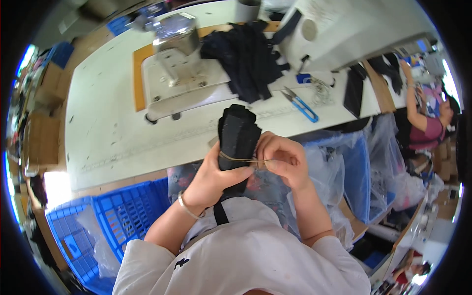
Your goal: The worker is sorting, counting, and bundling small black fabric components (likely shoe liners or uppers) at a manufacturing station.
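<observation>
A thick bundle of black fabric pieces point(238, 129) stands upright in front of me, gripped around its lower part by my left hand point(212, 176). A thin tan rubber band point(246, 160) runs across the bundle and stretches out to its right. My right hand point(284, 158) pinches the far end of that band between thumb and fingertips, a little apart from the fabric. Behind the bundle, a heap of black fabric point(248, 59) lies on the sewing machine table point(108, 123). The bundle's lower end is partly hidden by my left hand.
A sewing machine point(177, 44) stands at the back left. Blue-handled thread snips point(301, 104), a tangle of pale thread point(322, 91) and a black phone-like slab point(354, 92) lie to the right. Blue crates point(130, 211) flank me at left, a plastic-lined blue bin point(358, 182) at right. A co-worker point(427, 123) sits far right.
</observation>
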The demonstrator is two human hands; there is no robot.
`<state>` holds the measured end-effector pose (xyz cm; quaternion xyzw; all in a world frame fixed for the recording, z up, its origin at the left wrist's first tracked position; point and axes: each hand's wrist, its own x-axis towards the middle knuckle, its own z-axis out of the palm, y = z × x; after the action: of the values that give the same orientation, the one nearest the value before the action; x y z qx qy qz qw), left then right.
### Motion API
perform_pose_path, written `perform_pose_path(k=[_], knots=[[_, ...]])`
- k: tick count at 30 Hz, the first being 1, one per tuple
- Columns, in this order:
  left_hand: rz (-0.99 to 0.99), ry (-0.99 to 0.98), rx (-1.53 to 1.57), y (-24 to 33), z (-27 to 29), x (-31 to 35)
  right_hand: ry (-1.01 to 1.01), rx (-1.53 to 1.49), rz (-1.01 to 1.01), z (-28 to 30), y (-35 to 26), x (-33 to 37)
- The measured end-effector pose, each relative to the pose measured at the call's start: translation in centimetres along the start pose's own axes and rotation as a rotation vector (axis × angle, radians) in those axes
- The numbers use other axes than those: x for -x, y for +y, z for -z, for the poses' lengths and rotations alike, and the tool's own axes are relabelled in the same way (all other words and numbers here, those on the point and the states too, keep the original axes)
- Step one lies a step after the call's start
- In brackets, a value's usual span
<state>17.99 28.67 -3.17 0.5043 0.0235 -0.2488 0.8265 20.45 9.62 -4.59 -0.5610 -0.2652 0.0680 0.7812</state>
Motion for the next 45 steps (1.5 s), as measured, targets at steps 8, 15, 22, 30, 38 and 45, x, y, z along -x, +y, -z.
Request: perform_pose_path(k=[8,15,22,30,38,45], knots=[[0.46,-0.384,0.125,0.7,0.4,-1.1,0.479,0.032,-0.252,-0.3,-2.3,0.5],[0.457,-0.435,0.56,0.7,2.4,0.1,0.567,0.538,-0.12,-0.9,-0.8,-2.7],[0.218,-0.166,0.076,1.6,4.7,3.8,0.857,0.766,0.211,11.2,-3.7,-4.0],[-0.278,0.285,-0.428,2.2,4.2,2.5,0.74,1.505,-0.08,18.2,-0.5,-1.1],[-0.493,0.409,-0.857,3.1,5.2,2.4,0.719,1.558,0.032,8.2,-2.1,-1.6],[-0.472,0.45,-0.994,2.9,4.9,2.0,-0.053,1.003,0.196,-5.0,-0.7,-3.2]])
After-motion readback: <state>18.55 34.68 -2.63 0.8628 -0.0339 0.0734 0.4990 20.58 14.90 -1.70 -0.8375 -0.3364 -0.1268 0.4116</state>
